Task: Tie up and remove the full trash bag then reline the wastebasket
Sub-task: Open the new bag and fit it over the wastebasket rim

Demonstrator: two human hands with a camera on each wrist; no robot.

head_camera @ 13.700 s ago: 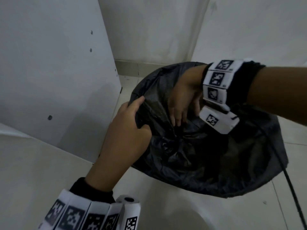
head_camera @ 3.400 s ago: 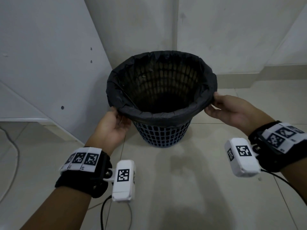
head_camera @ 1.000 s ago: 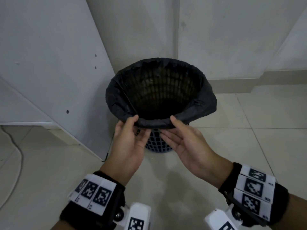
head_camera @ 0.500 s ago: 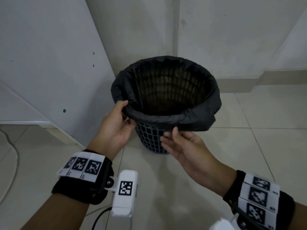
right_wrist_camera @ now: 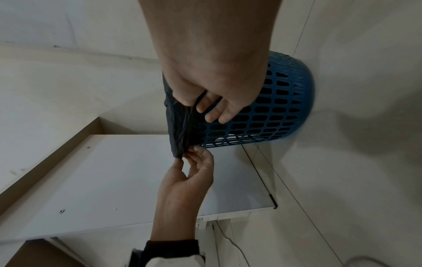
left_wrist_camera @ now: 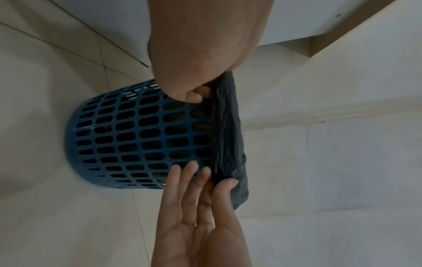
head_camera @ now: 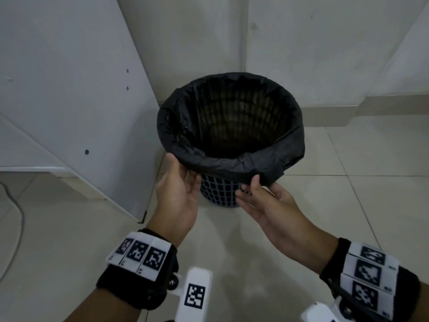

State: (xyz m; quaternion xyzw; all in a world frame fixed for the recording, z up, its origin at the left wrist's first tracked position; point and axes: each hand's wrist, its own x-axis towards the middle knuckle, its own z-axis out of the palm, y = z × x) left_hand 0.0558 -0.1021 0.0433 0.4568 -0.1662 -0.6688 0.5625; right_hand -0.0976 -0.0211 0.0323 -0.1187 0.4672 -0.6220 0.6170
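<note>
A blue wastebasket (head_camera: 219, 194) with a lattice wall stands upright on the tiled floor (head_camera: 348, 217), in the corner where two pale walls meet. A black trash bag (head_camera: 232, 163) lines it, its mouth open and its top edge folded outward over the wastebasket's rim, so that a dark band hangs down around the outside of the upper wall. Through the thin plastic on the far inner side, the lattice of the wastebasket shows faintly.

Both hands work at the near side of the wastebasket. The left hand (head_camera: 178, 196) is at the near-left part of the rim, and its grip is closed on the bag: the thumb lies on top of the folded band and the fingers curl beneath it, pinching the plastic. The right hand (head_camera: 267, 203) is at the near-right part of the rim, palm turned up; its thumb presses the lower edge of the folded band against the index finger, while the other fingers (left_wrist_camera: 182, 180) stretch straight along the wastebasket's wall below the bag.

To the left of the wastebasket, a white board panel (head_camera: 69, 89) with small holes leans at an angle, its lower corner touching the floor near the wastebasket's base. Farther left of the wastebasket, a thin cable (head_camera: 16, 217) curves across the floor.
</note>
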